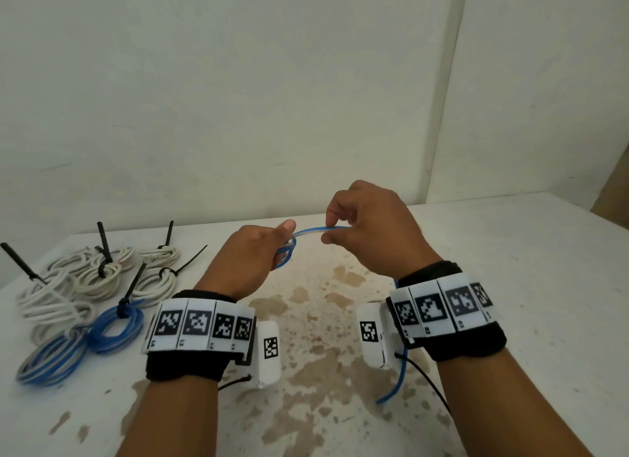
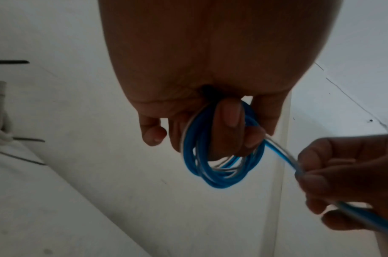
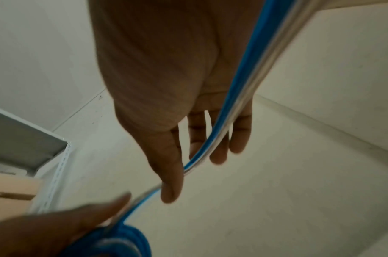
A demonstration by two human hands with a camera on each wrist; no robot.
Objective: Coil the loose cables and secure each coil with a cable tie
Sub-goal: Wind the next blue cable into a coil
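Observation:
My left hand (image 1: pixel 252 252) grips a small coil (image 1: pixel 285 255) of blue-and-white cable, held up over the table. In the left wrist view its fingers (image 2: pixel 228 128) curl through the coil (image 2: pixel 213 180). A loose strand (image 1: pixel 311 231) runs from the coil to my right hand (image 1: pixel 332 233), which pinches it between thumb and fingers a short way to the right. In the right wrist view the strand (image 3: pixel 243 87) runs along the palm and out between thumb (image 3: pixel 169 173) and fingers. The cable's tail (image 1: pixel 396 385) hangs below my right wrist.
At the table's left lie several white coils (image 1: pixel 98 279) and a blue coil (image 1: pixel 117 327), each bound with a black cable tie (image 1: pixel 103 242). A blue-and-white coil (image 1: pixel 51 358) lies at the near left. The white table (image 1: pixel 323 354) is stained brown; a wall stands close behind it.

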